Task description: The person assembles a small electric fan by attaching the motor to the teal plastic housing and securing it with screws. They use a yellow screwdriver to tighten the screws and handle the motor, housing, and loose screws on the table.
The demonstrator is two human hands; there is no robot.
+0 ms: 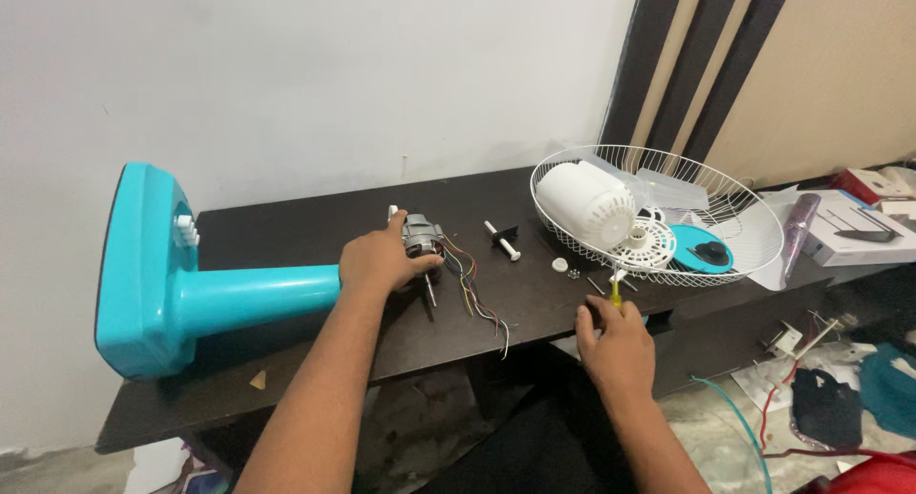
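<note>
We look down on a long dark brown table [315, 222] pushed against a plain white wall [286, 64], with dark and beige vertical panels at the upper right. Lying on its side across the left of the table is the biggest piece, a turquoise fan stand [181, 284], its flat base at the far left and its neck pointing right. On the right end sits a white wire fan guard [735, 222] lying like a bowl, and in it we see a white motor cover [584, 200], a white slotted disc and a turquoise cap with a black knob. Past it lie a white box and loose papers, and cloth and cables clutter the floor [687, 427] below. Our left hand [382, 260] is curled over the grey fan motor [422, 236] at the end of the neck, fingers wrapped loosely around it, coloured wires [472, 289] trailing from it across the table. Our right hand [615, 346] rests at the front edge, fingers pressed together pinching a yellow-handled screwdriver [616, 294]. Small white and metal parts lie just beside it.
</note>
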